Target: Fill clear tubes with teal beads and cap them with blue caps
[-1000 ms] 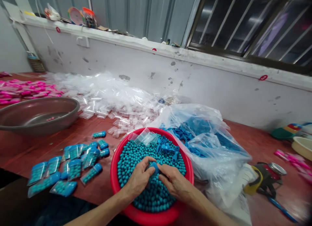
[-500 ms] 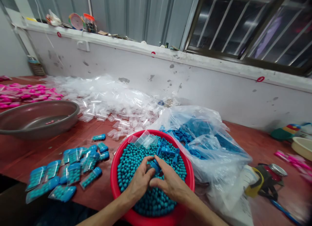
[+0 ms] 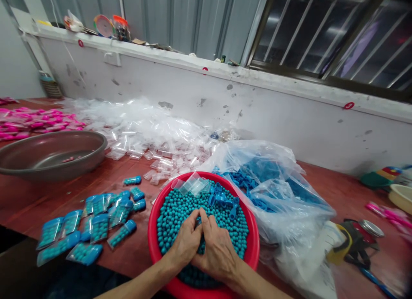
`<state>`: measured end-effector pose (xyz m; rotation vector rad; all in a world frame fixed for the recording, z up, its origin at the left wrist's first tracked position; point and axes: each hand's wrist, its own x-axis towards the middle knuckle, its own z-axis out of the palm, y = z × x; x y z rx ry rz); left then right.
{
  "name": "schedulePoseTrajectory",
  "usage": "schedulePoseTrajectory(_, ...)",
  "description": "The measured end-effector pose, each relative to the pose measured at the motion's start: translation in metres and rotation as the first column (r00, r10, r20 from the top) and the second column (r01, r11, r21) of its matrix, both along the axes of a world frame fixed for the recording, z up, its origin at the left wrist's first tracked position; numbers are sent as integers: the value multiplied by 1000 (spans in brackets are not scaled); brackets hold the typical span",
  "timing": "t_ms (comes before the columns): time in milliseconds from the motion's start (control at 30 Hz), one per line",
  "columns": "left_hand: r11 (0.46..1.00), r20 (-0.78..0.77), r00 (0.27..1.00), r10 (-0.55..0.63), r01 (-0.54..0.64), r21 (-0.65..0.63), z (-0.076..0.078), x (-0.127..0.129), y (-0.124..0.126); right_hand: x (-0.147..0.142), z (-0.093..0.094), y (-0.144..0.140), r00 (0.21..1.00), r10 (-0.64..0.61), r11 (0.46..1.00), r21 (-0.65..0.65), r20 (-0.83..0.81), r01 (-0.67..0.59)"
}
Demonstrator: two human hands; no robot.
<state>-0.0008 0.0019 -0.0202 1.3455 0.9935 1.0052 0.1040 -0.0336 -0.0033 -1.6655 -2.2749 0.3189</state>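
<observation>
My left hand [image 3: 186, 241] and my right hand [image 3: 219, 247] meet over a red basin [image 3: 155, 243], fingers closed together. Whatever they grip is covered by the fingers; a dark gap shows between them. The basin is filled with round teal beads [image 3: 172, 213]. On top of the beads, beyond my hands, lie several clear plastic containers [image 3: 196, 185] and several blue caps [image 3: 222, 198]. Left of the basin, filled containers with blue caps [image 3: 98, 228] lie in a loose group on the red table.
A clear bag of blue caps [image 3: 273, 178] leans by the basin's right side. Empty clear containers [image 3: 167, 157] are heaped behind. A grey basin [image 3: 54, 172] and pink-capped pieces [image 3: 35, 123] lie left. A jar with a metal lid [image 3: 370, 228] stands right.
My hands have closed tightly together; the blue cap seen between my fingers before is now hidden. My right hand has turned its back upward. The view has shifted slightly.
</observation>
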Motion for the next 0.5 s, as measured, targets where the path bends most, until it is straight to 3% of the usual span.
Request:
schedulePoseTrajectory(100, 999, -117, 993, 23, -18, 49, 1, -1, -1, -1, 0, 2, 999, 9, 995, -95, -54, -14)
schedulePoseTrajectory(200, 997, -208, 978, 13, 4, 83, 9, -9, 0, 4, 5, 5, 971, 60, 970, -216, -231, -111)
schedulePoseTrajectory(333, 978, -379, 909, 172, -111, 177, 28, -53, 6, 19, 5, 14, 903, 0, 964, -239, -430, -114)
schedulePoseTrajectory(400, 945, -490, 815, 310, -208, 252, 38, -88, 11, 26, 2, 22, 921, 14, 967, -229, -390, -112)
schedulePoseTrajectory(433, 922, -567, 728, 385, -269, 280, 41, -106, 13, 29, 0, 26, 940, 44, 969, -215, -338, -123)
schedulePoseTrajectory(500, 879, -744, 475, 470, -333, 342, 42, -136, 18, 29, 0, 36, 968, 114, 973, -171, -222, -154)
